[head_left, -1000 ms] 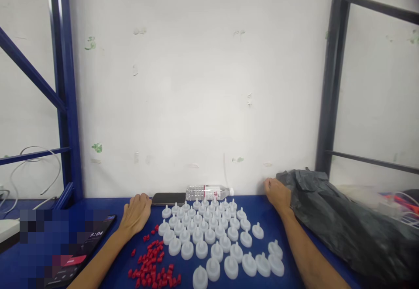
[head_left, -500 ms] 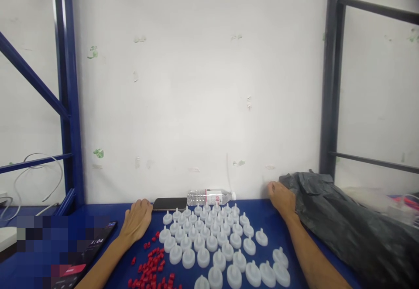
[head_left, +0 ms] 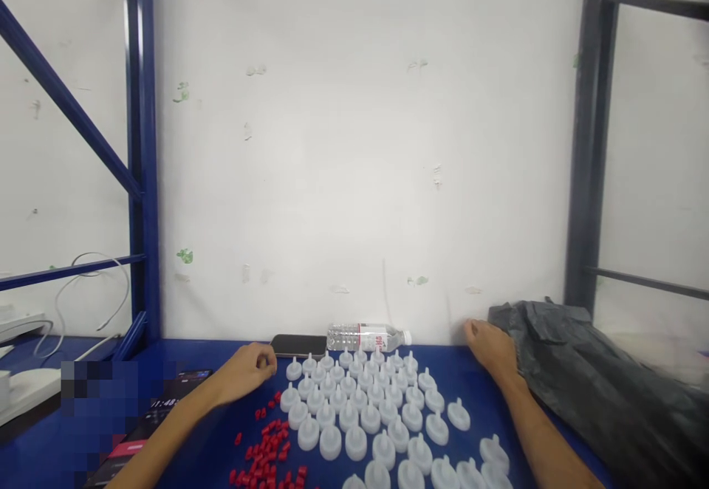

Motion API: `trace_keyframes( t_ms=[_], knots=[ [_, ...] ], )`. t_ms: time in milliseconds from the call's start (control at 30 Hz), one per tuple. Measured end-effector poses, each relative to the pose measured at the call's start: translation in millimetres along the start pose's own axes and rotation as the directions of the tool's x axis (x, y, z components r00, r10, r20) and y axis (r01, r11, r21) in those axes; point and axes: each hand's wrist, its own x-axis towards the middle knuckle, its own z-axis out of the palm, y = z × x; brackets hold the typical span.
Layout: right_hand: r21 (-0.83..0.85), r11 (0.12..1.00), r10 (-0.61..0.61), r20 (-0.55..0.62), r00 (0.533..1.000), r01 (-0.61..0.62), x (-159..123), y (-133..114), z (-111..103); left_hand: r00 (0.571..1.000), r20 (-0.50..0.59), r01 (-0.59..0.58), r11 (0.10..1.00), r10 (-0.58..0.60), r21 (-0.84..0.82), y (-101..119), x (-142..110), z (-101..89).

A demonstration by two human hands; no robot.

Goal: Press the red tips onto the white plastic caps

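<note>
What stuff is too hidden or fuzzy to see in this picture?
All in the head view:
Nearest white spouted pieces: cut off by the bottom edge.
Left hand: its curl hides whether it holds anything.
Right hand: its back hides the inside.
Bottle label: print too small to read.
Black bag: its plastic hides any contents.
Patch at left: blurred into squares.

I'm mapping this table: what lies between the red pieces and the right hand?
White spouted caps stand between the red pieces and the right hand, as the head view shows.
</note>
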Motion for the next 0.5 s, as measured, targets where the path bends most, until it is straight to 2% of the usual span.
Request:
trace_keyframes(
  t_ms=[100, 200, 500],
  knots=[
    [-0.006, 1.000, 0.004, 0.009, 1.000, -0.004, 0, 0, 0, 0.991, 0.112, -0.058, 0.995, 0.067, -0.085, 6, -6, -5.4],
    [-0.012, 1.000, 0.006, 0.010, 1.000, -0.006, -1, 0, 0, 0.980, 0.164, -0.088, 0.986, 0.111, -0.141, 13, -12, -10.9],
    [-0.034, 0.999, 0.024, 0.031, 0.999, -0.023, -1, 2, 0, 0.929, 0.353, -0.028, 0.974, 0.108, -0.225, 12, -17, -14.3]
  ],
)
